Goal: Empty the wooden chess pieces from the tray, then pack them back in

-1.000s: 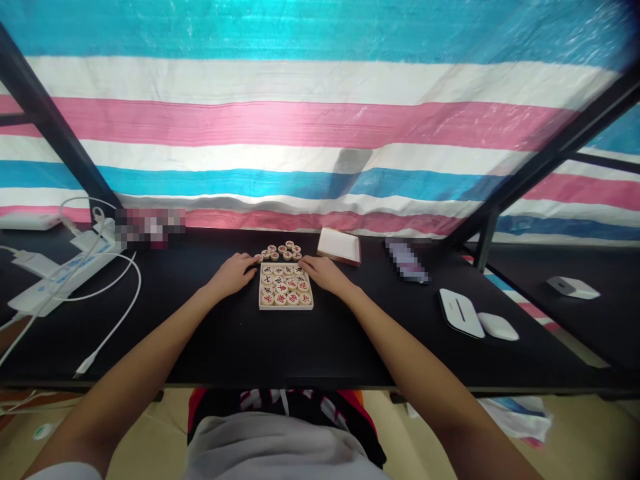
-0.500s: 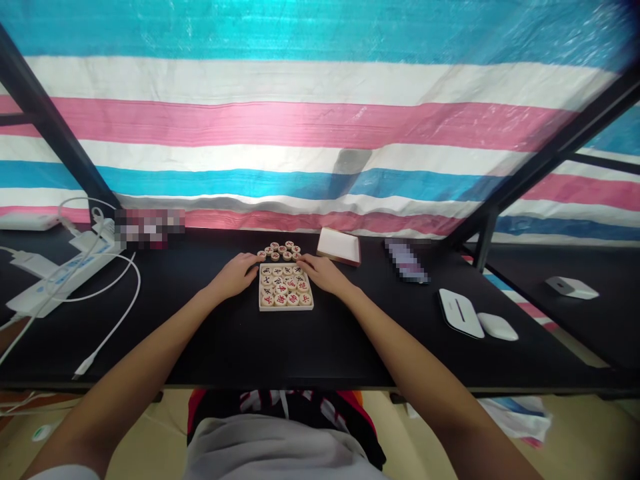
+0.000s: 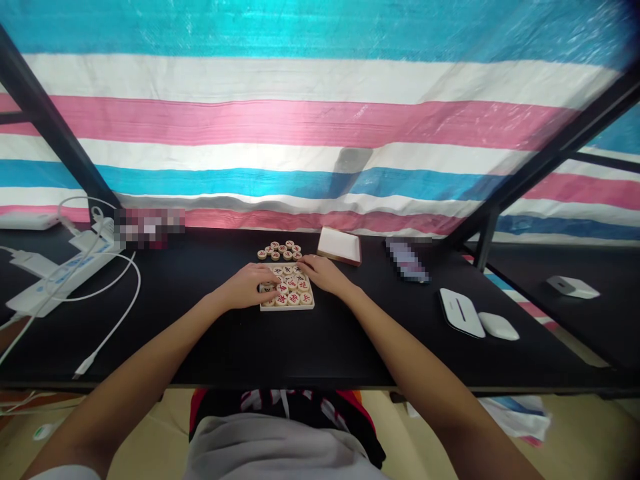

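Note:
A shallow white box [image 3: 287, 308] lies on the black desk, filled with rows of round Chinese chess pieces [image 3: 293, 299] marked in red and black. My left hand [image 3: 245, 287] reaches over the box's left side, thumb and fingers apart, fingertips on or just above the pieces there; it covers some of them. At the upper right corner of the box rests my right hand [image 3: 326, 275], fingers stretched out and close to the rim. Just beyond the box sits a loose cluster of more chess pieces [image 3: 275, 256].
Behind my right hand lies a box lid [image 3: 340, 244], white inside. Farther right are a blurred phone [image 3: 407, 260], a flat white device [image 3: 461, 312] and a white rounded case [image 3: 499, 326]. A white power strip [image 3: 65, 280] with cables occupies the left. Striped sheeting hangs behind the desk.
My left hand has moved right and toward me, from beside the box's upper left corner to over its left-hand pieces. My right hand stays nearly where it was.

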The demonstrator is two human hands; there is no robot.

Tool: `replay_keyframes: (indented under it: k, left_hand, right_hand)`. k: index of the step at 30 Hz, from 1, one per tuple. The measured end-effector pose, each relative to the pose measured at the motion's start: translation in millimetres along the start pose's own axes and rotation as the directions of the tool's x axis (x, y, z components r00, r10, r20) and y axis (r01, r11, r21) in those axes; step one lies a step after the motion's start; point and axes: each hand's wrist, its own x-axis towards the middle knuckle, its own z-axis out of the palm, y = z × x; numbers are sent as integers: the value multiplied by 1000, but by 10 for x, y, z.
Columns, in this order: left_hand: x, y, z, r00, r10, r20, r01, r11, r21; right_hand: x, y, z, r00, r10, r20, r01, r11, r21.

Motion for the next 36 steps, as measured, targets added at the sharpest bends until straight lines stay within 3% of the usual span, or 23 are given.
replay_keyframes:
  k: [9, 21, 30, 36]
  left_hand:
    - [-20, -7, -20, 989, 146, 34, -145, 988, -47]
    - [11, -132, 29, 999, -31, -44, 30, 999, -17]
    - [15, -170, 88, 992, -24, -127, 24, 1000, 3]
    - [-10, -134, 57, 963, -33, -269, 17, 998, -61]
  right_hand:
    - [8, 7, 9, 1000, 7, 4, -7, 1000, 9]
    - [2, -16, -5, 1000, 6, 0, -6, 1000, 11]
    - [1, -21, -14, 1000, 8, 7, -8, 1000, 9]
    - [-15, -74, -37, 999, 42, -14, -42, 999, -10]
